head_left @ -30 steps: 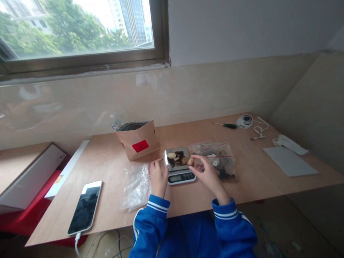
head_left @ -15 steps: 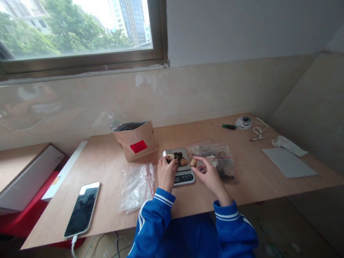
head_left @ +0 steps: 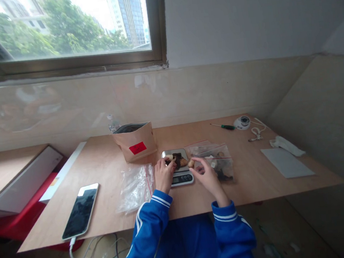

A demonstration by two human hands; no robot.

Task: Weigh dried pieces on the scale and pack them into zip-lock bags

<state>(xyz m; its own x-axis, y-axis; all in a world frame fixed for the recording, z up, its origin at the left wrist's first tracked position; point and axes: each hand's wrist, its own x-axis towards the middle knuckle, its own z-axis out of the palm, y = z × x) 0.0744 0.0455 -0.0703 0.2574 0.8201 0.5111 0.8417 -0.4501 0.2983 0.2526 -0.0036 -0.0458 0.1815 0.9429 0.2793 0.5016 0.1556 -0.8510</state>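
A small kitchen scale (head_left: 181,179) with a silver plate sits in front of me. Dark and tan dried pieces (head_left: 180,160) lie on its plate. My left hand (head_left: 164,176) is over the plate's left side, its fingers closed at a pale dried slice (head_left: 169,157). Between the thumb and fingertips of my right hand (head_left: 207,176) is a small round tan dried piece (head_left: 191,163), held at the plate's right edge. Its exact kind is too small to tell. Clear zip bags (head_left: 224,166) with dried pieces inside lie just right of the scale.
Left of the scale are empty clear zip bags (head_left: 135,189), with a brown paper pouch (head_left: 136,143) standing open behind. A phone (head_left: 81,211) charges at the left. Toward the right lie a green screwdriver (head_left: 227,127), a white dome camera (head_left: 242,123) and a white sheet (head_left: 287,163).
My right hand has brought the tan piece very slightly nearer the pieces on the plate. The left fingers have shifted a little; the whole view has drifted slightly.
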